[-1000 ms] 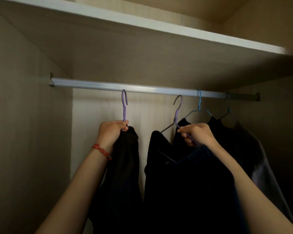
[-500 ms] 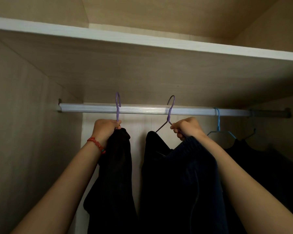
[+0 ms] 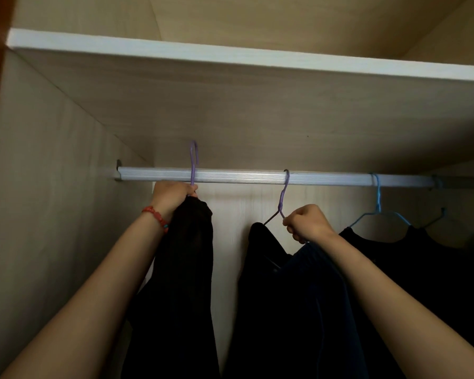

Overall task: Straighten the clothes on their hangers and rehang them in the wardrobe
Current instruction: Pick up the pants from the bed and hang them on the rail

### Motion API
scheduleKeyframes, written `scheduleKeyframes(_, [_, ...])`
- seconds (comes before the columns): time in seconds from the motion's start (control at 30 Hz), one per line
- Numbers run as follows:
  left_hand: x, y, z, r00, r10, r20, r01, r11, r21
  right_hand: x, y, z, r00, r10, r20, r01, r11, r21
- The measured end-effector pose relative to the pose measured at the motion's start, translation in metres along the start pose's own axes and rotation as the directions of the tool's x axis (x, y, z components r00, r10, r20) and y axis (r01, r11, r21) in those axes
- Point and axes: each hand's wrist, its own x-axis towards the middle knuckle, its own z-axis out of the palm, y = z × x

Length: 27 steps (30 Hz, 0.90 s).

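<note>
**Two hangers held at the wardrobe rail**

The left hand (image 3: 173, 194) makes a closed grip around the neck of a purple hanger (image 3: 193, 162), bunching the top of a black garment (image 3: 188, 269) beneath it; the hook rises above the silver rail (image 3: 244, 178), crossing in front of it, and whether it is seated cannot be told. A red bead bracelet (image 3: 155, 218) sits on that wrist, the forearm reaching up from lower left. The right hand (image 3: 307, 224) pinches the shoulder wire of a second purple hanger (image 3: 283, 196), whose hook is over the rail; a dark garment (image 3: 279, 296) hangs from it. Farther right, a blue hanger (image 3: 378, 206) carries another dark top (image 3: 411, 258). A white-edged shelf (image 3: 230, 54) spans above. No writing is readable.
</note>
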Motion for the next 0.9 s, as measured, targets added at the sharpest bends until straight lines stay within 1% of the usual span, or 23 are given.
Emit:
scheduleKeyframes(0.07, [0.009,-0.001,-0.004,1.000,-0.019,-0.012,0.020,0.998,0.054,0.000,0.001,-0.001,1.000,-0.001,0.003,0.001,1.000,-0.002])
scheduleKeyframes(0.17, [0.018,-0.023,-0.012,0.994,-0.110,-0.014,0.111,0.987,0.115,-0.001,0.004,0.000,1.000,-0.001,0.010,0.000,1.000,0.031])
scheduleKeyframes(0.23, [0.017,-0.041,-0.018,0.984,-0.176,-0.010,0.176,0.980,0.096,-0.003,0.004,0.002,1.000,-0.006,0.011,0.005,0.998,0.057])
scheduleKeyframes(0.3, [0.014,-0.051,-0.024,0.979,-0.201,-0.024,0.202,0.978,0.051,-0.004,0.003,0.005,1.000,-0.010,0.009,0.009,0.998,0.062])
scheduleKeyframes(0.43, [0.018,-0.056,-0.034,0.984,-0.173,-0.054,0.175,0.984,0.036,-0.008,-0.004,0.021,0.999,-0.033,0.012,0.033,0.999,0.025])
scheduleKeyframes(0.5, [0.019,-0.056,-0.040,0.982,-0.181,-0.058,0.182,0.983,0.025,-0.009,-0.008,0.030,0.999,-0.050,0.002,0.050,0.999,-0.005])
scheduleKeyframes(0.6, [0.017,-0.053,-0.044,0.979,-0.201,-0.038,0.203,0.979,0.035,-0.011,-0.014,0.041,0.998,-0.067,-0.011,0.066,0.997,-0.028])
scheduleKeyframes(0.73, [0.012,-0.047,-0.047,0.982,-0.189,-0.014,0.190,0.980,0.057,-0.013,-0.019,0.053,0.997,-0.075,-0.016,0.074,0.996,-0.056])
scheduleKeyframes(0.8, [0.010,-0.046,-0.050,0.983,-0.183,-0.029,0.185,0.977,0.109,-0.014,-0.018,0.054,0.997,-0.069,-0.018,0.068,0.996,-0.056])
scheduleKeyframes(0.83, [0.009,-0.044,-0.051,0.984,-0.171,-0.045,0.176,0.971,0.163,-0.015,-0.017,0.053,0.998,-0.067,-0.021,0.066,0.997,-0.050])
scheduleKeyframes(0.9, [0.005,-0.038,-0.047,0.993,-0.078,-0.086,0.101,0.942,0.321,-0.020,-0.014,0.049,0.998,-0.064,-0.018,0.063,0.997,-0.032])
